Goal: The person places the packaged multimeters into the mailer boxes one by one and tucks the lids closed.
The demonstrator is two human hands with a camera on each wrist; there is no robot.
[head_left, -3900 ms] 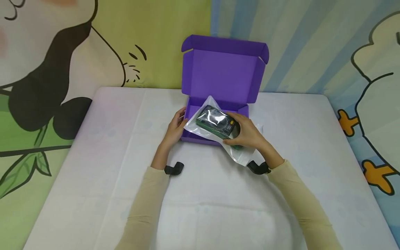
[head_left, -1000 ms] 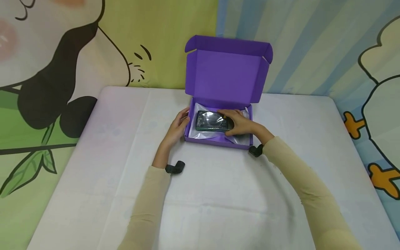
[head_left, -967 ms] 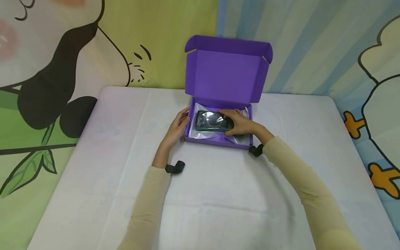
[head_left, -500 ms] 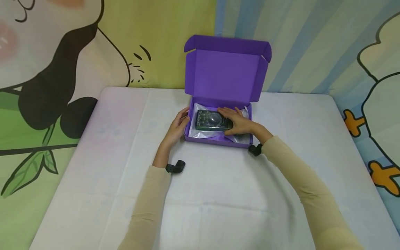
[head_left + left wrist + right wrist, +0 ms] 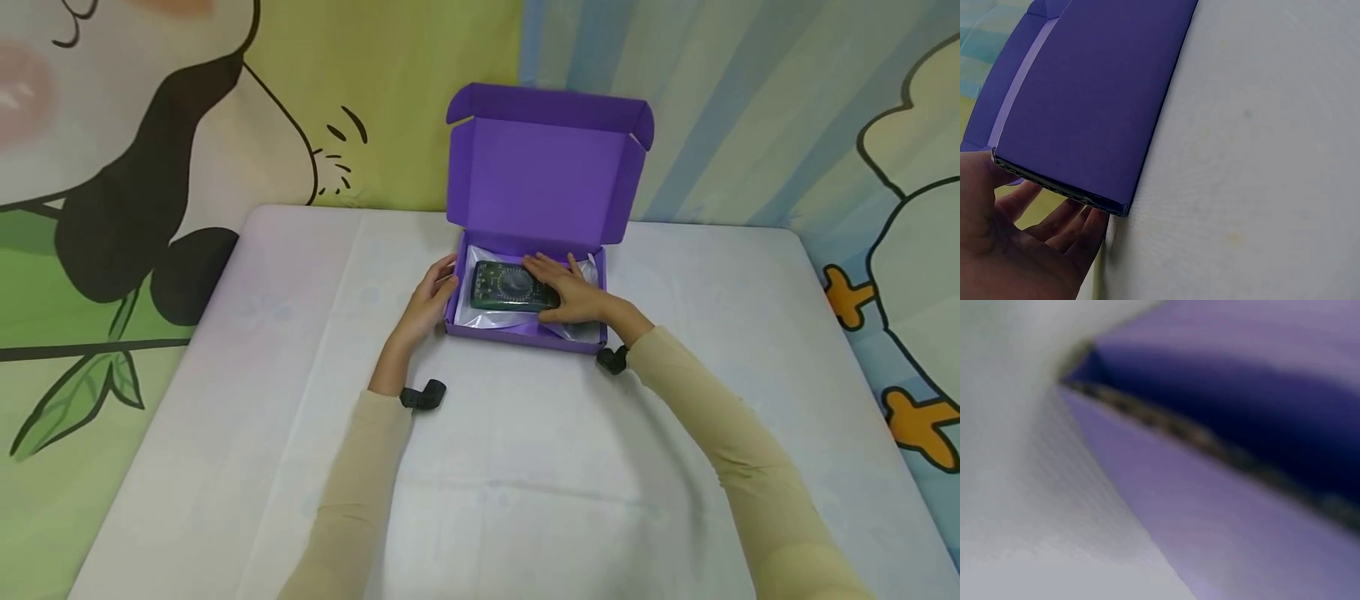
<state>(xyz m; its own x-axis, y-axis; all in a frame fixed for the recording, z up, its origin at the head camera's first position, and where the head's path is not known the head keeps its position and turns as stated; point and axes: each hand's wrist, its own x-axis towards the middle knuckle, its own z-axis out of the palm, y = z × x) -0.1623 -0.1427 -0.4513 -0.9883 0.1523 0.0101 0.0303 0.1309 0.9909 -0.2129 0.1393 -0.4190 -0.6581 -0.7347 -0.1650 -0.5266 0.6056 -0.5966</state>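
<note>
**Bagged meter lying in open purple box, both hands at the box**

White cloth-covered surface in front of a cartoon-print backdrop.

Head view: purple box stands at the far middle of the surface, lid upright. Inside lies a dark green meter in a clear plastic bag. Right hand rests on the meter's right end, fingers laid nearly straight over it, thumb at its near edge. Left hand is against the box's left wall, fingers relaxed, nothing clasped. Beige sleeves on both arms.

Left wrist view: left hand spread loosely, fingers just under the corner of the purple box, which sits on the surface.

Right wrist view: blurred; only purple cardboard and white surface show. Grip cannot be told here.
</note>
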